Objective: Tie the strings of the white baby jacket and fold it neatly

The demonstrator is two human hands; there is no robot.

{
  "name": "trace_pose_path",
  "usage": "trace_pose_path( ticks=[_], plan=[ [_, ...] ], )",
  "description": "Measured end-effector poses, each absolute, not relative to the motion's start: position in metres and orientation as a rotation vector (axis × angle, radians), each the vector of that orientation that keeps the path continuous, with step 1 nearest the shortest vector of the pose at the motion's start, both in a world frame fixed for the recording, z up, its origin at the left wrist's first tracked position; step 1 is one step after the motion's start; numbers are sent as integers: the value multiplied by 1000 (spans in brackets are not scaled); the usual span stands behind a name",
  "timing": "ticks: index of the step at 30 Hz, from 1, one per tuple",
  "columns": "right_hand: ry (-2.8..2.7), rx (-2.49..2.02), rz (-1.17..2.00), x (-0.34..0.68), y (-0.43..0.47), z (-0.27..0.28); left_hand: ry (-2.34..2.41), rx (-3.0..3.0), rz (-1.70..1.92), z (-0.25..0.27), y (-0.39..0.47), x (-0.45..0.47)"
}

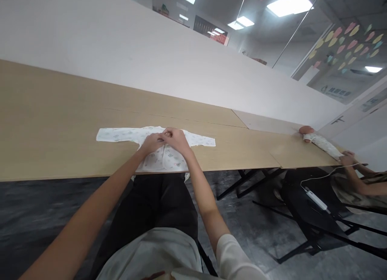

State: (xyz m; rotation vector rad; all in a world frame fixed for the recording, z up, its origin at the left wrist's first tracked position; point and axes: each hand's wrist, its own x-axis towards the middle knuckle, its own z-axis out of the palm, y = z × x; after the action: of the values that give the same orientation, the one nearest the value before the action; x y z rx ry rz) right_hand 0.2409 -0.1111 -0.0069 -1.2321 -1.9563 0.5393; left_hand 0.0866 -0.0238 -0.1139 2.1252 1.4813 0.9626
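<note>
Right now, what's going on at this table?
A person's left hand and right hand meet at the upper front of a small white patterned garment; their exact grip is hard to make out. The garment lies on the table, sleeves spread, hem at the near edge. Farther right, a co-worker's hands are at the near end of a doll in white cloth.

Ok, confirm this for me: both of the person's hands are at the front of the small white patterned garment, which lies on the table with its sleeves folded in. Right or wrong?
Wrong about the sleeves: the head view shows them spread out to either side. The left hand and right hand are at the front of the garment on the table.
</note>
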Motion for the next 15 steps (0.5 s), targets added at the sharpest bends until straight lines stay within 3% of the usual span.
trace_pose_path(
  ticks=[3,7,15],
  plan=[
    [-1918,-1506,614,249,-43,-51,1400,2212,964,-118,-17,85],
    [-1880,-1483,685,254,-28,-92,1357,2252,995,-127,-9,82],
    [-1819,-1361,677,253,-32,-110,1328,2222,1047,-127,-11,83]
  ],
)
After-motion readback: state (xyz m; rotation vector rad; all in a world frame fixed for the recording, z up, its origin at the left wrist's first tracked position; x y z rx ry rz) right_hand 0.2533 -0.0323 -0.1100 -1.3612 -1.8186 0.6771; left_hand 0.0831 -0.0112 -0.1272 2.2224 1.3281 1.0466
